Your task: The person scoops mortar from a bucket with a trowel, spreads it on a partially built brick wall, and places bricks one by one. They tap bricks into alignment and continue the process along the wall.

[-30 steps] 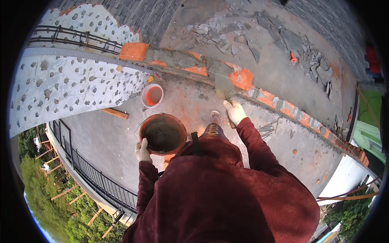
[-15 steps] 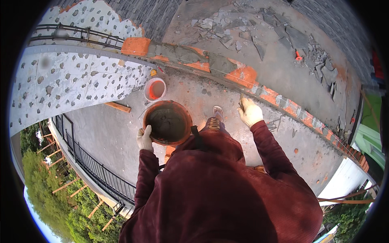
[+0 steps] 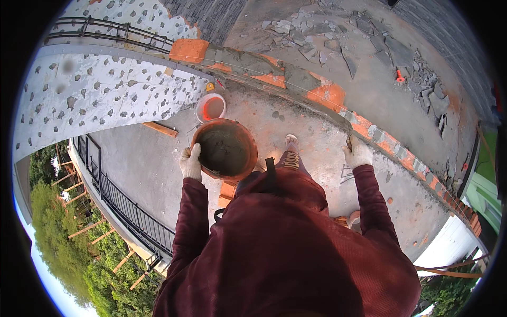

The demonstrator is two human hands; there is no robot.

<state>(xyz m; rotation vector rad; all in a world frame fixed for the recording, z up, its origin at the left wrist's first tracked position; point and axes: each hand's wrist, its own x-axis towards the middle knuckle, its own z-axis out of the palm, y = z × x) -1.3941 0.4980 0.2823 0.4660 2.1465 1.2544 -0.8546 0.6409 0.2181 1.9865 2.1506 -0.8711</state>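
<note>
1. My left grip (image 3: 190,165) has a white glove on it. It pinches the side of the brown bucket (image 3: 253,154), with my thumb up by the rim.
2. The brown bucket is in front of me, a bit to my left. It has wet grey mud (image 3: 224,150) in it (it looks thick and lumpy). I cannot tell if the bottom of the bucket touches anything.
3. My right grip (image 3: 358,153) has a white glove too. It is curled around a trowel (image 3: 349,141), and only a thin bit of that shows past my fingers.
4. The trowel is out to my right, close to the low brick wall (image 3: 326,96). I cannot tell if it touches the wall.
5. The low brick wall runs across in front of me. Some of its orange bricks are bare, and some have grey stuff smeared on them.
6. Just past the brown bucket is a white pail (image 3: 200,110), orange on the inside. A wooden board (image 3: 160,129) lies on the grey floor (image 3: 253,108) to the left of it.
7. One of my feet (image 3: 291,141) shows on the floor between my two grips.
8. Over the wall, broken grey slabs (image 3: 393,52) lie about, with a small orange thing (image 3: 400,77) near them.
</note>
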